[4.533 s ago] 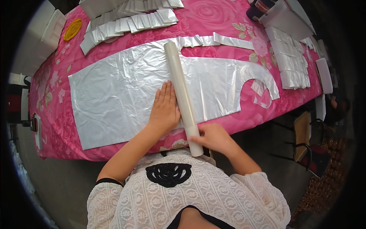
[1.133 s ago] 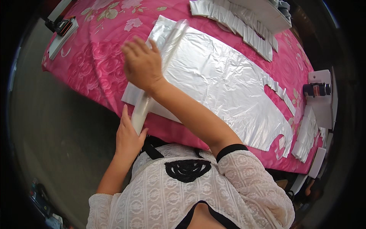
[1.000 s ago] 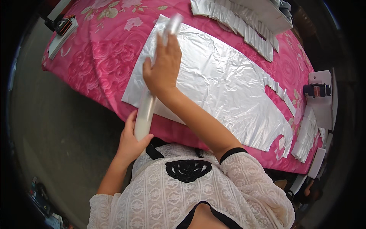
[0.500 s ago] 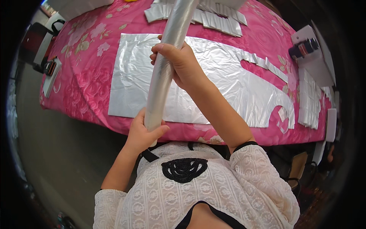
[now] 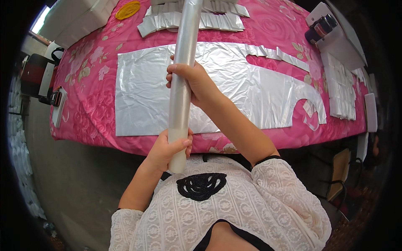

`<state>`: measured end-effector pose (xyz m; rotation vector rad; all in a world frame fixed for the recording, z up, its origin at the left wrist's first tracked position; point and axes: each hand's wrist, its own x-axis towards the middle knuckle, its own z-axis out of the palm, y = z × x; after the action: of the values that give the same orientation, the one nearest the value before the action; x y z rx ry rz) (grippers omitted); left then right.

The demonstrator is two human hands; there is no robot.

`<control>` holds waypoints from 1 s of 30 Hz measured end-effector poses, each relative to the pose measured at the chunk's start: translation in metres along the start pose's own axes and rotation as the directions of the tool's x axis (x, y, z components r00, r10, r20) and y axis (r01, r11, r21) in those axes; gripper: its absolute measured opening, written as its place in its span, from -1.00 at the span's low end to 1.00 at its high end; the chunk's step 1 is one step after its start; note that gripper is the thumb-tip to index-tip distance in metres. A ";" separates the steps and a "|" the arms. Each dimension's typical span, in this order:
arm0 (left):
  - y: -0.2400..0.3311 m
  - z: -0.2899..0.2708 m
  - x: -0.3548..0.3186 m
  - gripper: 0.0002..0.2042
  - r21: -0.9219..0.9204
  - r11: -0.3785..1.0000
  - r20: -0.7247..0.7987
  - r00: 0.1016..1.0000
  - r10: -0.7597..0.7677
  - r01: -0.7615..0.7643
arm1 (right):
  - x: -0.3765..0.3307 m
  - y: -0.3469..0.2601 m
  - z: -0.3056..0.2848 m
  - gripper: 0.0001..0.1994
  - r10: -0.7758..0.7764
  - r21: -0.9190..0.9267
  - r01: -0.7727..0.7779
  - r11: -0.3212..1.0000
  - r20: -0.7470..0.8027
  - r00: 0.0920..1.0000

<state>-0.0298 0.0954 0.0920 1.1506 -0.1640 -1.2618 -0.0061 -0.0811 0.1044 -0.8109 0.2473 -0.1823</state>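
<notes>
A long roll of clear plastic film (image 5: 183, 54) is held in front of me, its lower end close to my chest and its upper end running out of the top of the view. My left hand (image 5: 173, 146) is wrapped round it near the lower end. Higher up, my right hand (image 5: 190, 81) grips the same roll with the thumb across its front. Beneath them a silvery-white plastic apron (image 5: 234, 92) lies spread flat on the table, with curved cut-outs at its right end. The roll hides a strip of the apron.
A pink floral cloth (image 5: 88, 104) covers the table. Folded silvery plastic pieces (image 5: 209, 21) lie at the back, and another stack (image 5: 340, 88) at the right, near a dark bottle (image 5: 320, 29). A yellow disc (image 5: 127, 10) and white boxes (image 5: 79, 16) are at the back left.
The roll has swung from a slant to nearly upright, and its lower end has come a little nearer my chest. Both hands keep hold of it; the view has shifted slightly.
</notes>
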 end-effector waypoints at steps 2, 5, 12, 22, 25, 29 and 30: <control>-0.002 0.000 0.001 -0.60 -0.038 0.999 0.041 0.999 -0.025 0.026 | -0.006 0.005 -0.004 -0.43 0.010 0.029 -0.010 1.000 0.002 1.000; -0.003 -0.001 0.004 -0.64 -0.207 0.976 0.131 0.990 -0.043 0.070 | -0.016 0.017 -0.008 -0.43 0.047 0.072 -0.049 0.996 0.025 0.999; -0.010 -0.007 0.015 -0.60 -0.322 0.934 0.295 0.954 -0.057 0.155 | -0.021 0.016 -0.014 -0.43 0.037 0.022 -0.036 0.999 -0.072 0.997; -0.011 -0.015 0.024 -0.56 -0.266 0.959 0.339 0.941 0.001 0.095 | -0.023 0.015 -0.008 -0.53 0.053 -0.084 -0.071 0.994 -0.201 0.978; -0.009 -0.018 0.030 -0.51 -0.108 0.993 0.057 0.998 -0.035 0.041 | -0.025 0.036 -0.018 -0.58 0.018 -0.224 -0.063 0.973 -0.197 0.980; -0.018 -0.023 0.032 -0.43 0.054 0.994 -0.148 0.985 -0.087 0.095 | -0.024 0.060 -0.029 -0.61 0.008 -0.207 -0.049 0.977 -0.195 0.981; -0.021 -0.026 0.029 -0.43 0.055 0.987 -0.164 0.976 -0.140 0.151 | -0.021 0.065 -0.037 -0.62 0.034 -0.184 -0.070 0.980 -0.195 0.980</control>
<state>-0.0157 0.0908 0.0502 1.3361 -0.0025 -1.2940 -0.0327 -0.0570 0.0356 -0.9771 0.4721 -0.1889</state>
